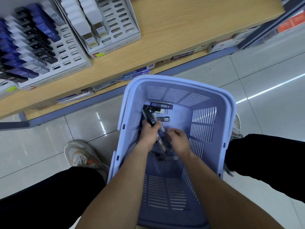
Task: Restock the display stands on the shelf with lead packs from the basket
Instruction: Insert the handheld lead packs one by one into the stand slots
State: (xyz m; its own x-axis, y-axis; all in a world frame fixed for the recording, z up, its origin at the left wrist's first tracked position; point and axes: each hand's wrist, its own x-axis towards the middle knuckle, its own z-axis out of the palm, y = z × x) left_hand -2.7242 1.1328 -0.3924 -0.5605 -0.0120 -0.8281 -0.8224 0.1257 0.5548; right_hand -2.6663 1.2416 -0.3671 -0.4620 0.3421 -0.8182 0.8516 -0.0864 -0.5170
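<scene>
A pale blue plastic basket [212, 123] stands on the floor between my legs. Both my hands are inside it. My left hand [149, 132] grips a small bundle of black lead packs [151, 117] marked HB 07. My right hand [177, 140] has its fingers curled over more packs on the basket bottom; what they pinch is hidden. Several loose dark packs [162, 106] lie at the far end of the basket. On the wooden shelf [181, 30] a white display stand [72, 52] at the left holds blue, black and grey packs, with empty slots on its right side.
A second white stand [125, 19] with white-capped packs and many empty slots sits beside the first. Price tags line the shelf's front edge. My shoes [80, 156] rest on the glossy tiled floor on both sides of the basket.
</scene>
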